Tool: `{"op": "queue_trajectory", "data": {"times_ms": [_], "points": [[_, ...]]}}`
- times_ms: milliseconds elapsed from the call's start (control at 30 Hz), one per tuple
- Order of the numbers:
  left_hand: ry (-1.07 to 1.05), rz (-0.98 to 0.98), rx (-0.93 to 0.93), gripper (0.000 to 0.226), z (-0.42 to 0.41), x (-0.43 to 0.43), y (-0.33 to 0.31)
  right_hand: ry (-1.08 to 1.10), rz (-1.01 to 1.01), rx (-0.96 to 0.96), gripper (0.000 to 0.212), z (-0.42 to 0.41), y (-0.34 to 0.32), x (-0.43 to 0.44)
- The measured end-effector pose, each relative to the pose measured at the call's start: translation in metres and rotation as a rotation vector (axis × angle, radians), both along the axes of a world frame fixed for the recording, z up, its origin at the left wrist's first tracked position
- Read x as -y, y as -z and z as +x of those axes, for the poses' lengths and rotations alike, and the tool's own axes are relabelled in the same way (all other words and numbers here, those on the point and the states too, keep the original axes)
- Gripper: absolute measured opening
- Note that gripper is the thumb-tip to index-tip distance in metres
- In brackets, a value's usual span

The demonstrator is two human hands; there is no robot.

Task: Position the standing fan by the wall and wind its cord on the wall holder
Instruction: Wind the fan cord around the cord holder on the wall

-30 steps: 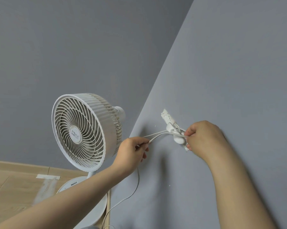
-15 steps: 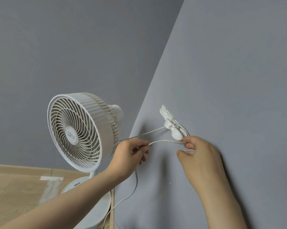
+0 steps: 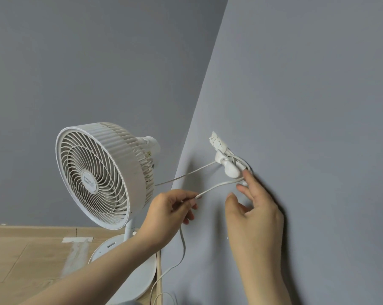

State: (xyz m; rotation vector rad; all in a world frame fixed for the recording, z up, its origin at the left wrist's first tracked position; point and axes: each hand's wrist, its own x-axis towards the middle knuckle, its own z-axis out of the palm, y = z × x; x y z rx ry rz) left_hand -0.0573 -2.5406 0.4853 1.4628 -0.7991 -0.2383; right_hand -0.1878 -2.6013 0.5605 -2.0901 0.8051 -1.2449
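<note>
A white standing fan [image 3: 100, 175] stands in the corner beside the grey wall, its round base [image 3: 140, 276] on the floor. The white wall holder [image 3: 228, 164] is fixed to the wall on the right, with loops of the white cord [image 3: 217, 186] wound round it. My left hand [image 3: 170, 212] pinches the cord left of the holder, and the cord hangs down from it to the floor. Just below the holder is my right hand [image 3: 254, 208], fingers spread, one fingertip touching the cord loop at the holder's lower end.
Two grey walls [image 3: 296, 106] meet in a corner behind the fan. The wooden floor [image 3: 27, 258] at lower left carries a strip of white tape [image 3: 76, 239]. Slack cord lies curled on the floor by the wall.
My right hand let go of the cord at the holder, moved down and spread its fingers. My left hand stayed put, still pinching the cord.
</note>
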Motion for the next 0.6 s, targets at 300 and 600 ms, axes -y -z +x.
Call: {"op": "queue_trajectory", "data": {"times_ms": [300,600], "points": [[-0.025,0.026,-0.034,0.02,0.001,-0.003,0.006,-0.066,-0.022,0.037,0.049,0.0,0.01,0.005],[-0.013,0.025,-0.035,0.02,-0.001,-0.005,0.005,-0.074,-0.063,0.104,0.045,0.001,0.011,0.002]]}}
